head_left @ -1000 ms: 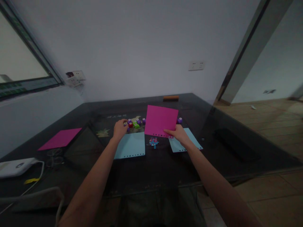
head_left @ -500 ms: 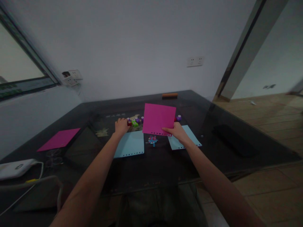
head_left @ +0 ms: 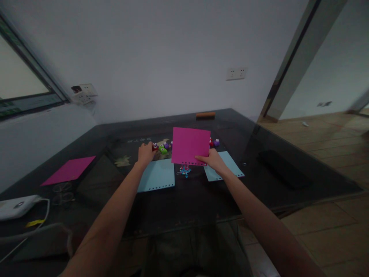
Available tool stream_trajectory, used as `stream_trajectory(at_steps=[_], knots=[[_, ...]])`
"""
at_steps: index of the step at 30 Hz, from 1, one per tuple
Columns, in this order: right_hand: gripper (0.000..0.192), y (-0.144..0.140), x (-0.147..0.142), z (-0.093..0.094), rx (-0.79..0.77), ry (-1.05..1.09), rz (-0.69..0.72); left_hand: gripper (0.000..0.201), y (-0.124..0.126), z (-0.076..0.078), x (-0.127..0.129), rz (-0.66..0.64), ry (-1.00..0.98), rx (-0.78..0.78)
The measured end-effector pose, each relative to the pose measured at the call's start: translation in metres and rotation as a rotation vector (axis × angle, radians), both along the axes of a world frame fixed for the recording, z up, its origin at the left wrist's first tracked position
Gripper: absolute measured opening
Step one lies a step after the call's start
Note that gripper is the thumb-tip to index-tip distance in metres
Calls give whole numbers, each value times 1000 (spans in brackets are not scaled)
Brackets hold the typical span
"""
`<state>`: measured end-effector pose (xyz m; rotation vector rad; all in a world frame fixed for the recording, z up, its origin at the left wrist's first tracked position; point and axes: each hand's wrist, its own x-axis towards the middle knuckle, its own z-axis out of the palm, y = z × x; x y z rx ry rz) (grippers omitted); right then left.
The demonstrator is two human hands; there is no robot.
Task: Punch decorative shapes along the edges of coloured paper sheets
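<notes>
My right hand (head_left: 212,160) pinches the lower right corner of a magenta paper sheet (head_left: 190,145) with punched holes along its bottom edge, held tilted above the dark table (head_left: 184,200). My left hand (head_left: 145,153) rests among a row of small coloured craft punches (head_left: 162,147), fingers curled by the red one; whether it grips one is unclear. Two more punches (head_left: 213,142) show to the right of the sheet. A pile of punched paper bits (head_left: 184,170) lies under the sheet. Light blue sheets lie left (head_left: 157,180) and right (head_left: 227,169).
Another magenta sheet (head_left: 68,170) lies at the table's left. A white device with a cable (head_left: 15,206) sits at the near left edge. A black flat object (head_left: 282,169) lies at the right. An orange-brown bar (head_left: 205,114) sits by the far wall.
The view has shifted slightly. The magenta sheet and my right hand have drifted a little left. My left hand stays at the punches.
</notes>
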<state>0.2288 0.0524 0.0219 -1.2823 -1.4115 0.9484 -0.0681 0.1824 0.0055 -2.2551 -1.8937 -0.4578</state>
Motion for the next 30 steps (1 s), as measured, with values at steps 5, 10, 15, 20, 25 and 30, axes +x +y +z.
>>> stream_trajectory(at_steps=[5,10,15,20,25,30], knots=[[29,0,-1,-1,20,-28,-14,31,-3,0,-6,-31,-268,168],[30,-1,-2,0,43,9,-49,31,-18,13,-13,-89,-471,299],[31,2,-1,-2,62,43,-89,29,-55,20,15,-194,-893,36],[35,6,2,-6,112,161,-155,29,-102,10,74,-395,-1317,-436],[39,9,3,-9,137,248,-208,29,-123,-1,94,-434,-1625,-849],[39,8,3,-8,173,232,-212,25,-126,1,85,-480,-1693,-931]])
